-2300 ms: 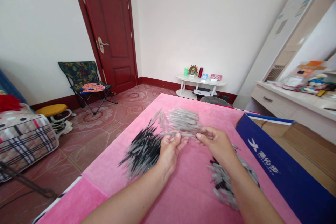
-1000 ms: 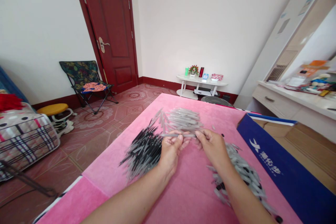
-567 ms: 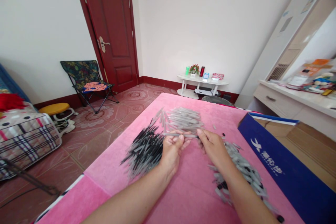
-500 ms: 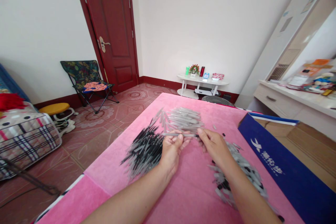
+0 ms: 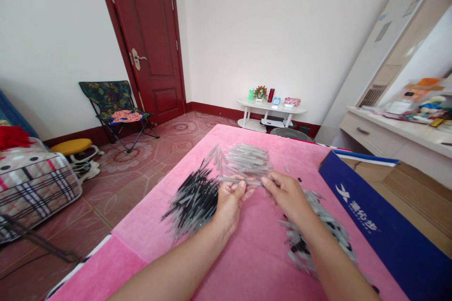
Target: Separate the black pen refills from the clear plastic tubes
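A slim translucent grey pen lies level between my hands above the pink cloth. My left hand is closed on its barrel, thumb on top. At the pen's right end, my right hand pinches with thumb and fingers; that tip is hidden in the grip. Left of my left hand is a heap of thin dark sticks like pen refills. Behind the hands lies a pile of pale clear pen barrels. Under and around my right forearm spread short clear and black pieces like pen caps.
A blue open cardboard box stands along the right side of the pink-covered table. Beyond are a white side table, a folding chair and a red door. A white desk is at right.
My right hand has moved slightly left along the pen, toward my left hand. The dark piece seen at the pen's right end is now covered by the fingers. My left hand keeps its hold.
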{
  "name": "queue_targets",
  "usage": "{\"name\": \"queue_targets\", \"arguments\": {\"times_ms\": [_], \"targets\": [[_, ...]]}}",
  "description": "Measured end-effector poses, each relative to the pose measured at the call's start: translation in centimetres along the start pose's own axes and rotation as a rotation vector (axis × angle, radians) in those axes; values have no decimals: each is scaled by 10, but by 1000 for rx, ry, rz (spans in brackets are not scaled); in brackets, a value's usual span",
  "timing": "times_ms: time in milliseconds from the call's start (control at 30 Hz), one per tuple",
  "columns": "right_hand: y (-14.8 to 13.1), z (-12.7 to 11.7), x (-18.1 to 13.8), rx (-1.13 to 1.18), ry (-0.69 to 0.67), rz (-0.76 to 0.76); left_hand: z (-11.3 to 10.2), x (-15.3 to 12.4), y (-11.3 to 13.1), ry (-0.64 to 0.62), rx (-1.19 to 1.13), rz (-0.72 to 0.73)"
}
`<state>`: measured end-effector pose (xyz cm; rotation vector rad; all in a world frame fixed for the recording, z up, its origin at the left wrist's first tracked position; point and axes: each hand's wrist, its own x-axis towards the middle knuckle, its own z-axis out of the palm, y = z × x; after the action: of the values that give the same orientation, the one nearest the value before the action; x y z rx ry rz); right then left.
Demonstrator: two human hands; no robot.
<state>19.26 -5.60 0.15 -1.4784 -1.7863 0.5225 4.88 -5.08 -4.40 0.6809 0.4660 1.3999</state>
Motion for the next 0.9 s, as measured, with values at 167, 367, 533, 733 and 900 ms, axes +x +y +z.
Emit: {"name": "queue_targets", "arguments": {"times_ms": [167, 367, 533, 733, 900], "targets": [[2, 0, 1, 1, -4, 21, 0, 0, 0, -7, 0, 2], [4, -1, 0, 14, -40, 61, 1, -2, 1, 2, 5, -5], [6, 1, 1, 37, -47, -24, 1, -1, 1, 25, 9, -14], [6, -1, -1, 42, -92, 50, 1, -2, 0, -3, 14, -3], [4, -3, -1, 62, -94, 11, 1, -1, 2, 14, 6, -16]]}}
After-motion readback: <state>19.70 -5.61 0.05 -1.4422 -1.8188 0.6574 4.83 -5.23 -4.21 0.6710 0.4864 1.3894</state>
